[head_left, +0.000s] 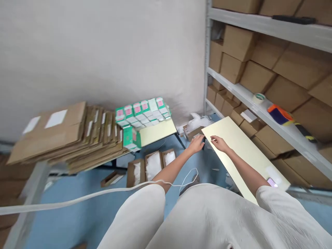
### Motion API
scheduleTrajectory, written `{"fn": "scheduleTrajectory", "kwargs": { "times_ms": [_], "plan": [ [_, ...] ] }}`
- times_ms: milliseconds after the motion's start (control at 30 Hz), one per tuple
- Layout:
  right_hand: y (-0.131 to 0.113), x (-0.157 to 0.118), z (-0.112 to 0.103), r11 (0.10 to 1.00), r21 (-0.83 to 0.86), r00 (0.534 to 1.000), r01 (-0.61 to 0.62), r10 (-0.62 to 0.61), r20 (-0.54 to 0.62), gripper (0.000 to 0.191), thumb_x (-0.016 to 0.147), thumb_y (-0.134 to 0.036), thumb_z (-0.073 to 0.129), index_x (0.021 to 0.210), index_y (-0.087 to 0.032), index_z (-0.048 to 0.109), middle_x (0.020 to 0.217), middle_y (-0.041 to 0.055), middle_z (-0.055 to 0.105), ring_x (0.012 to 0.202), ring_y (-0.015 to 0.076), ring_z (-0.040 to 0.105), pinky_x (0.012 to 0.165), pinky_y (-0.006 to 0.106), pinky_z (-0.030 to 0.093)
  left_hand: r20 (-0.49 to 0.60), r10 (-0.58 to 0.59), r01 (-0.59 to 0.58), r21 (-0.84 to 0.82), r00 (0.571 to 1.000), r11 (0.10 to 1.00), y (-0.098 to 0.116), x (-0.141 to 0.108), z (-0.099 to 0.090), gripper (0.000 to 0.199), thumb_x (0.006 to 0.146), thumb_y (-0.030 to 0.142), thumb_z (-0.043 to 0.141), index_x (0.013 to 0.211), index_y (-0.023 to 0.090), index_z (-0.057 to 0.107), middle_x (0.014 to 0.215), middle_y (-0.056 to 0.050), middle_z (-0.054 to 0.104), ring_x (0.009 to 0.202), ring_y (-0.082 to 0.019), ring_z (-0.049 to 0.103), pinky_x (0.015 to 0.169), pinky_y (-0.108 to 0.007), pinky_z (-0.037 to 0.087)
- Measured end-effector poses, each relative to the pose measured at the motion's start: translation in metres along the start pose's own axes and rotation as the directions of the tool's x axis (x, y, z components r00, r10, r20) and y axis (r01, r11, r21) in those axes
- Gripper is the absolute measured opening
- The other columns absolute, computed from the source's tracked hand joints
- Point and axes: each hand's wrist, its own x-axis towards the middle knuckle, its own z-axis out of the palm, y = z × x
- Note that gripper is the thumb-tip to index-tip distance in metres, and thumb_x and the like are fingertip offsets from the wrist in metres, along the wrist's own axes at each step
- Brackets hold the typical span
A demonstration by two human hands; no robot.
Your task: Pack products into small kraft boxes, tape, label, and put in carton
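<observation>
My left hand [196, 144] reaches forward over the gap beside the cream-topped table [238, 148], its fingers stretched out and slightly bent, and I see nothing held in it. Something small and dark shows just past its fingertips, too unclear to name. Over the near-left edge of that table is my right hand [218, 143], fingers loosely bent and apart, holding nothing visible. Beyond the hands, a cardboard box [194, 132] with white plastic [198, 121] sits on the floor by the wall.
Green-and-white boxes [141, 112] and stacked flattened cartons [52, 133] lie on the left table. Open cartons [153, 166] stand on the floor. A white cable [103, 193] crosses at left. Shelves at right hold brown boxes [287, 95], a tape roll [258, 98] and a tape dispenser [280, 114].
</observation>
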Motion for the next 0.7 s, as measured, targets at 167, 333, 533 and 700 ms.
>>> {"fn": "scheduleTrajectory", "kwargs": {
  "times_ms": [167,333,533,700],
  "plan": [
    [-0.044,0.058,0.047,0.988,0.009,0.978,0.156,-0.156,0.136,0.035,0.101,-0.029,0.061,0.134,-0.024,0.072,0.128,0.0095,0.078,0.108,0.0224,0.076,0.105,0.041,0.06,-0.125,-0.173,0.171,-0.028,0.977,0.985,-0.046,-0.047,-0.032,0.058,0.103,0.026,0.055,0.161,0.023,0.046,0.162,-0.014,0.052,0.149,-0.032,0.05,0.122,-0.05,0.044],
    [-0.095,0.098,0.109,0.961,0.024,0.931,0.277,-0.275,0.24,0.036,0.1,-0.028,0.062,0.134,-0.025,0.072,0.13,0.0093,0.078,0.109,0.0234,0.077,0.106,0.044,0.06,-0.205,-0.298,0.298,-0.031,0.932,0.954,-0.097,-0.093,-0.063,0.059,0.102,0.024,0.057,0.16,0.024,0.048,0.161,-0.014,0.053,0.148,-0.033,0.052,0.123,-0.05,0.044],
    [-0.157,0.137,0.185,0.941,0.008,0.886,0.339,-0.322,0.333,0.034,0.102,-0.028,0.061,0.133,-0.023,0.073,0.131,0.011,0.078,0.115,0.0254,0.075,0.107,0.044,0.058,-0.251,-0.381,0.384,-0.037,0.89,0.923,-0.174,-0.143,-0.102,0.056,0.102,0.025,0.057,0.158,0.024,0.051,0.161,-0.014,0.053,0.147,-0.031,0.052,0.123,-0.048,0.044],
    [-0.201,0.161,0.247,0.93,0.017,0.862,0.366,-0.346,0.37,0.032,0.103,-0.029,0.06,0.131,-0.022,0.073,0.132,0.011,0.077,0.113,0.0235,0.075,0.105,0.041,0.058,-0.298,-0.423,0.424,-0.066,0.855,0.903,-0.239,-0.179,-0.124,0.056,0.101,0.024,0.058,0.157,0.023,0.052,0.159,-0.014,0.055,0.148,-0.029,0.052,0.125,-0.047,0.042]
  ]
}}
